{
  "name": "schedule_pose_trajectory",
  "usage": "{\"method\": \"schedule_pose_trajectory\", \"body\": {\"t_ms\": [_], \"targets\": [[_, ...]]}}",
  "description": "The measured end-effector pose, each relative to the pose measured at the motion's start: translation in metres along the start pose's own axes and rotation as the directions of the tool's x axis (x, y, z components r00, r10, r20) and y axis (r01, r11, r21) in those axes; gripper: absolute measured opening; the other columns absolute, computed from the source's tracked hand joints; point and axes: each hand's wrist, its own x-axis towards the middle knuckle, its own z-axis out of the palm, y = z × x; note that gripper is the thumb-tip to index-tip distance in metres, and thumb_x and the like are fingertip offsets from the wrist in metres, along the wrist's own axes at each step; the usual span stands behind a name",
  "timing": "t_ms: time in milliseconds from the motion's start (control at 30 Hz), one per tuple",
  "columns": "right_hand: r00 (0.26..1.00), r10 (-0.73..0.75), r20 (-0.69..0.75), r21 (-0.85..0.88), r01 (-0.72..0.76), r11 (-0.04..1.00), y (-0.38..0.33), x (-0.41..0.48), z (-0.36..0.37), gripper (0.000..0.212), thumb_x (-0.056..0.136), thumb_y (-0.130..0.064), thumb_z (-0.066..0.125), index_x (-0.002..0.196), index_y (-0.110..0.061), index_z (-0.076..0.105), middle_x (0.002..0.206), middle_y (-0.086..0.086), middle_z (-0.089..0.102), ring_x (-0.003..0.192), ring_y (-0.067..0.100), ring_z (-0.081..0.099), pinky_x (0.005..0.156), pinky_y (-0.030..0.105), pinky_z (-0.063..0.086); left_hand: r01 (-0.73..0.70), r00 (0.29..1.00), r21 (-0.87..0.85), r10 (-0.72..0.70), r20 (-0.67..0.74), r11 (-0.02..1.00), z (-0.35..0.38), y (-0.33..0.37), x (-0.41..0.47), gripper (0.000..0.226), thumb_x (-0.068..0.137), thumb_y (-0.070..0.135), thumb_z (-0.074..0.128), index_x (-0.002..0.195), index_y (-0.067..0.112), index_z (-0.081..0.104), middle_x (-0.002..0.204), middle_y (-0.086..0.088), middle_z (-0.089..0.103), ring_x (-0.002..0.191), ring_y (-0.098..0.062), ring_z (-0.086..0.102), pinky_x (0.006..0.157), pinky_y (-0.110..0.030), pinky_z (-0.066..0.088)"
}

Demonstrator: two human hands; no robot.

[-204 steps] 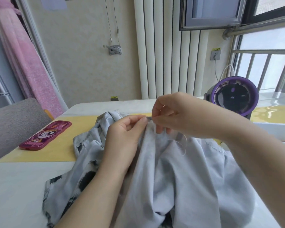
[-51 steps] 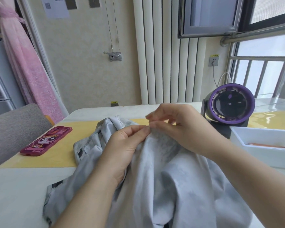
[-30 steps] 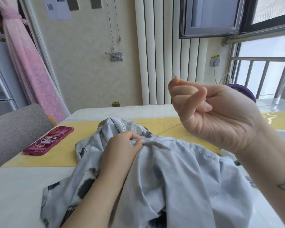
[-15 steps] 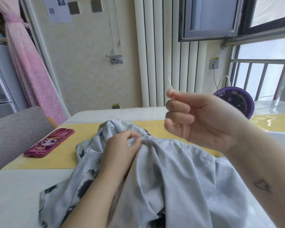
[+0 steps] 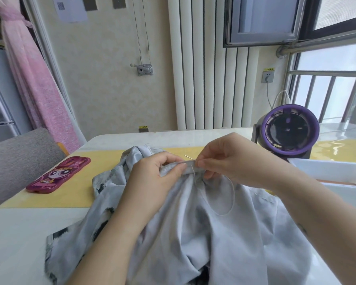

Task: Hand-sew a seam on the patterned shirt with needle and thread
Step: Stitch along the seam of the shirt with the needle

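The pale grey shirt (image 5: 203,233) with dark printed patches lies bunched on the table, inside out. My left hand (image 5: 152,182) pinches a raised fold of its edge between thumb and fingers. My right hand (image 5: 230,163) is just to the right of it and pinches the needle (image 5: 189,157), whose thin shaft points up-left over the fold. A loop of pale thread (image 5: 228,202) hangs from the seam down over the cloth below my right hand.
A pink phone (image 5: 59,174) lies on the yellow mat (image 5: 74,194) at left. A purple fan (image 5: 288,130) stands at the back right, with a white tray (image 5: 327,169) in front of it. A grey chair back (image 5: 19,161) is at far left.
My right hand, raised and pulling the thread taut a moment ago, has come back down to the fold. The thread now hangs slack in a loop. My left hand kept its pinch.
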Motion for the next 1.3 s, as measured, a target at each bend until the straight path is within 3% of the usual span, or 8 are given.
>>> {"method": "schedule_pose_trajectory", "body": {"t_ms": [133, 233, 333, 467, 700, 1033, 1167, 1300], "targets": [[0.998, -0.012, -0.065, -0.069, 0.007, 0.998, -0.001, -0.001, 0.003, 0.013, 0.087, -0.028, 0.064, 0.075, -0.025, 0.068, 0.068, -0.004, 0.071, 0.052, 0.012, 0.059, 0.044, 0.018, 0.042, 0.056, 0.998, -0.049, -0.055, 0.009, 0.997, 0.000, -0.002, 0.001, 0.009, 0.086, 0.020, 0.066, 0.079, 0.025, 0.069, 0.082, 0.022, 0.069, 0.078, 0.012, 0.059, 0.071, -0.002, 0.039], [0.981, -0.112, -0.158, -0.166, 0.085, 0.982, -0.004, -0.003, 0.002, 0.012, 0.087, -0.026, 0.063, 0.076, -0.028, 0.067, 0.078, -0.014, 0.065, 0.062, 0.004, 0.057, 0.050, 0.010, 0.040, 0.087, 0.996, -0.078, -0.087, -0.003, 0.993, -0.002, -0.004, 0.002, 0.010, 0.085, 0.020, 0.067, 0.078, 0.027, 0.069, 0.082, 0.021, 0.069, 0.078, 0.011, 0.060, 0.072, -0.003, 0.040], [0.980, -0.154, -0.124, -0.205, 0.126, 0.971, -0.009, -0.007, 0.002, 0.012, 0.084, -0.023, 0.063, 0.075, -0.027, 0.069, 0.063, -0.018, 0.062, 0.063, -0.004, 0.057, 0.054, 0.009, 0.043, 0.097, 0.995, -0.090, -0.099, -0.008, 0.991, -0.002, -0.005, 0.003, 0.010, 0.084, 0.019, 0.068, 0.078, 0.026, 0.069, 0.081, 0.021, 0.070, 0.078, 0.010, 0.060, 0.073, -0.004, 0.041], [0.991, -0.136, -0.016, -0.318, 0.124, 0.940, -0.010, -0.010, 0.009, 0.013, 0.081, -0.025, 0.063, 0.070, -0.031, 0.065, 0.059, -0.016, 0.061, 0.061, -0.003, 0.056, 0.055, 0.011, 0.043, 0.109, 0.994, -0.126, -0.111, -0.007, 0.986, -0.002, -0.007, 0.004, 0.011, 0.084, 0.017, 0.069, 0.077, 0.025, 0.069, 0.080, 0.019, 0.070, 0.077, 0.009, 0.060, 0.074, -0.007, 0.043], [0.988, -0.152, -0.023, -0.348, 0.135, 0.928, -0.007, -0.008, 0.013, 0.014, 0.082, -0.023, 0.061, 0.070, -0.032, 0.063, 0.057, -0.016, 0.058, 0.061, -0.003, 0.053, 0.058, 0.012, 0.043, 0.108, 0.994, -0.153, -0.110, -0.006, 0.982, -0.002, -0.005, 0.004, 0.015, 0.084, 0.014, 0.068, 0.074, 0.026, 0.068, 0.071, 0.024, 0.068, 0.071, 0.012, 0.059, 0.071, -0.005, 0.042], [0.989, -0.145, -0.034, -0.332, 0.126, 0.935, -0.007, -0.006, 0.014, 0.013, 0.081, -0.021, 0.061, 0.071, -0.028, 0.066, 0.057, -0.015, 0.058, 0.060, -0.001, 0.054, 0.058, 0.014, 0.043, 0.105, 0.994, -0.124, -0.109, -0.021, 0.987, -0.002, -0.003, 0.003, 0.014, 0.084, 0.016, 0.069, 0.075, 0.027, 0.068, 0.080, 0.018, 0.071, 0.075, 0.009, 0.061, 0.074, -0.008, 0.044], [0.989, -0.135, -0.059, -0.290, 0.113, 0.951, -0.006, -0.004, 0.016, 0.015, 0.082, -0.022, 0.061, 0.071, -0.031, 0.059, 0.057, -0.013, 0.058, 0.057, 0.000, 0.053, 0.053, 0.012, 0.041, 0.021, 0.996, -0.051, -0.025, -0.082, 0.998, 0.001, 0.002, 0.000, 0.018, 0.084, 0.016, 0.068, 0.074, 0.031, 0.066, 0.080, 0.023, 0.069, 0.076, 0.011, 0.061, 0.070, -0.003, 0.040], [0.990, -0.109, -0.089, -0.119, 0.098, 0.988, -0.005, -0.003, 0.019, 0.014, 0.082, -0.018, 0.060, 0.076, -0.027, 0.051, 0.055, -0.010, 0.059, 0.046, 0.000, 0.051, 0.046, 0.013, 0.040, -0.127, 0.975, 0.111, 0.145, -0.169, 0.986, 0.006, 0.005, -0.004, 0.014, 0.084, 0.018, 0.069, 0.078, 0.031, 0.070, 0.082, 0.030, 0.066, 0.078, 0.012, 0.060, 0.068, -0.002, 0.039]]}}
